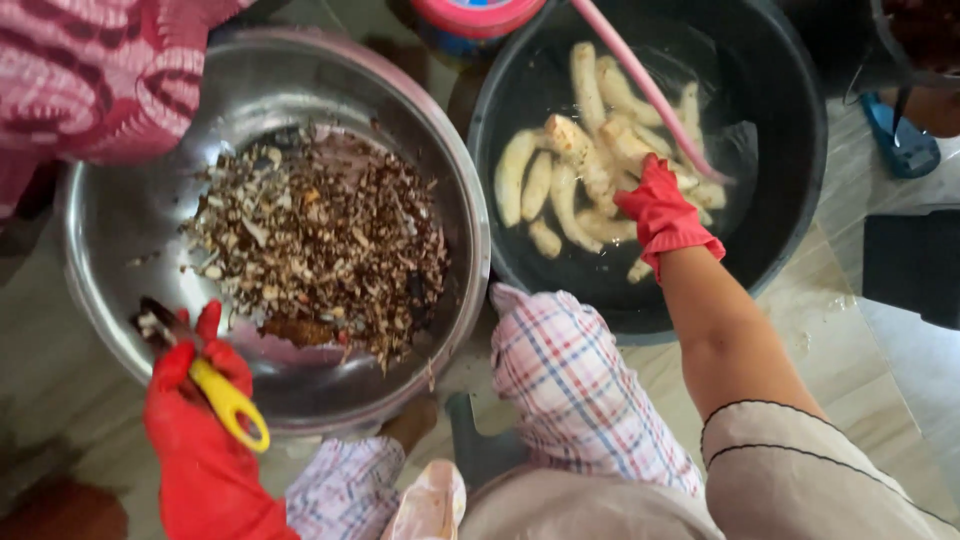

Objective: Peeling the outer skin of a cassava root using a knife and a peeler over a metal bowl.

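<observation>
Pretty cramped here: the steel bowl [110, 250] and black tub [790, 150] sit rim to rim with a checked knee [570, 380] wedged just below the gap, peelings [320, 240] fill the bowl's middle, a pink stick [640, 80] slants across the tub, so only the bowl's bare left side and the floor [880, 400] at right stay open.

A single head-worn camera looks almost straight down from above the person's lap, close to the work. The steel basin [110, 230] fills the upper left of the frame and the black tub [790, 150] the upper right, both cut off by the top edge. The person's knees sit at the bottom centre, with tiled floor [880, 400] showing at the right. No second view overlaps this one.
</observation>
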